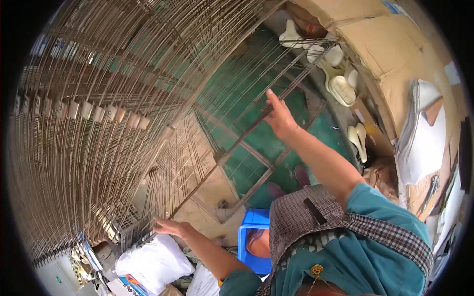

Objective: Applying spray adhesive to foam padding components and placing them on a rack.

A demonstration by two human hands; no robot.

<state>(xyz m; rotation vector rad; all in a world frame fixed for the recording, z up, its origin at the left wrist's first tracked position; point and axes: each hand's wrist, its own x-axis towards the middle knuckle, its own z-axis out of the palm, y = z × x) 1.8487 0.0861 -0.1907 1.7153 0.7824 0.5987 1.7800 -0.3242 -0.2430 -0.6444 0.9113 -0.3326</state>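
I see my left hand gripping the near lower edge of a wire rack shelf, just above a white sack and beside a blue crate; farther out, my right hand clasps its far side rail, over the green floor

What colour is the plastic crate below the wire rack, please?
Bright blue; the crate shows best in the head view.

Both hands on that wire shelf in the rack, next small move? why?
Probably draw the wire shelf a little further out, level. The right hand rests on its far side rail and the left hand on its near corner, and it already juts from the tall rack, sloping over the green floor.
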